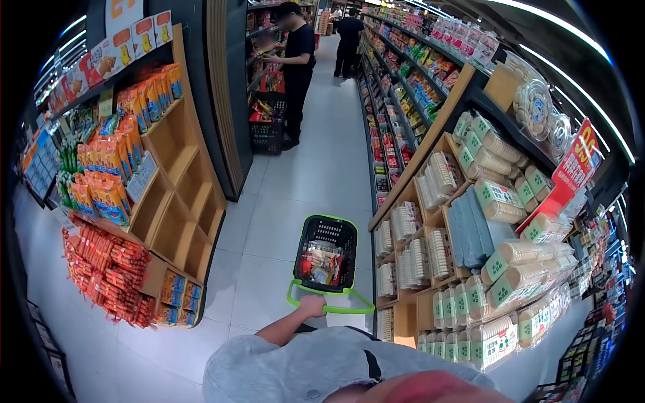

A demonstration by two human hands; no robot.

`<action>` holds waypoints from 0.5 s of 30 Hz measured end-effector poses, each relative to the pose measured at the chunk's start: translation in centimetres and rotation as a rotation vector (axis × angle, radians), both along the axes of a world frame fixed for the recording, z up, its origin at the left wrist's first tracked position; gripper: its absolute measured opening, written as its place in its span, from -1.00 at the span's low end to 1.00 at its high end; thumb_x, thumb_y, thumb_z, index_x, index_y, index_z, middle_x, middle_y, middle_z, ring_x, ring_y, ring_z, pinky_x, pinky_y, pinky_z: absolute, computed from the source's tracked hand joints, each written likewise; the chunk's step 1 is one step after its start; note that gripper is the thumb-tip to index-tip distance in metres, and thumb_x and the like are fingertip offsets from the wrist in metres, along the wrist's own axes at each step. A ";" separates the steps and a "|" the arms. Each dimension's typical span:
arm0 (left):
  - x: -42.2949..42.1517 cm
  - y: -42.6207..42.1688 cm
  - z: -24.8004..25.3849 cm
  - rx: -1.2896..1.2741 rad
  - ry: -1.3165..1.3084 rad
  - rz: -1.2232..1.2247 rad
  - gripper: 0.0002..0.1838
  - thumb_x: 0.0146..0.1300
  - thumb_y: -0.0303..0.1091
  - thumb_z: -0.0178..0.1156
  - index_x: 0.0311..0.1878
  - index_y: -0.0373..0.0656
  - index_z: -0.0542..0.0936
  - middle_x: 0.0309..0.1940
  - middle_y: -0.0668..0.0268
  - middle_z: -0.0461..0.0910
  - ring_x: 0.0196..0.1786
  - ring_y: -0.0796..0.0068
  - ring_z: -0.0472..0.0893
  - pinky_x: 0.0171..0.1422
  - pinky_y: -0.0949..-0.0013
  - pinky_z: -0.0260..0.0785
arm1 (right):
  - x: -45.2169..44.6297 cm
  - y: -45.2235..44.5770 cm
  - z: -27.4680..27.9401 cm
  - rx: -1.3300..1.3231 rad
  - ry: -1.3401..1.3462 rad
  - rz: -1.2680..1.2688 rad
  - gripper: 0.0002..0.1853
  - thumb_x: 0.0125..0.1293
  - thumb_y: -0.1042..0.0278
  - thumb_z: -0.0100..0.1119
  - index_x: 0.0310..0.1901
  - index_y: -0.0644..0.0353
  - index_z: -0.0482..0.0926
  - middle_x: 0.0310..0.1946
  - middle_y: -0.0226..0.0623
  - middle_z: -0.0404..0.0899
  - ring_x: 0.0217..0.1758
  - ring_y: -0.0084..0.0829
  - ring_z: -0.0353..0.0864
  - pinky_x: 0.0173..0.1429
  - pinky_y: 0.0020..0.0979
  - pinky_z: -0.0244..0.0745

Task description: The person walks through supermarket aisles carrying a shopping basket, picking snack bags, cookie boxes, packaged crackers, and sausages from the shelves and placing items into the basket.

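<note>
My left hand point(312, 306) is wrapped round the bright green handle point(351, 308) of a black shopping basket point(346, 235). The basket stands on the floor in front of me, its rim edged in green. Several packaged goods point(322, 262) lie in the bottom of it; their kinds are too small to tell. My right hand does not show. A blurred reddish shape very near the camera at the lower edge cannot be made out.
Left stands a wooden shelf point(181, 168) with orange snack bags point(107, 158) and red packs point(107, 275). Packaged biscuits point(500, 201) fill the right shelf. A person point(295, 67) stands by another basket point(267, 127) up the tiled aisle point(329, 127); another person point(348, 40) is farther off.
</note>
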State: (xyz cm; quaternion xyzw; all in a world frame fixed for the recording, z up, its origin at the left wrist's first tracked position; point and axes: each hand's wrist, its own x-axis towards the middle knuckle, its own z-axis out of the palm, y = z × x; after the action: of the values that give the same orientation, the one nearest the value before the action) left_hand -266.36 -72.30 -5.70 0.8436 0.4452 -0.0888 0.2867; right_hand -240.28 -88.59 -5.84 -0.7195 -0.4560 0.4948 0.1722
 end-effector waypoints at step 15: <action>2.0 11.9 0.0 -0.058 0.075 -0.014 -0.74 -0.08 -0.11 0.29 -0.30 0.06 0.70 -0.30 0.24 0.66 -0.17 0.22 0.65 -0.11 0.14 0.50 | 2.8 13.8 3.0 0.047 -0.038 0.033 -0.44 -0.17 0.23 0.42 -0.08 0.19 0.42 -0.07 -0.03 0.40 -0.01 -0.12 0.37 0.09 -0.17 0.30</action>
State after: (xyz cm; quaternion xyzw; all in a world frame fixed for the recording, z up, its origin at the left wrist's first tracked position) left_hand -264.35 -60.37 -5.65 0.8341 0.4470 -0.1352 0.2936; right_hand -237.50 -74.76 -2.85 -0.7169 -0.4826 0.4728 0.1721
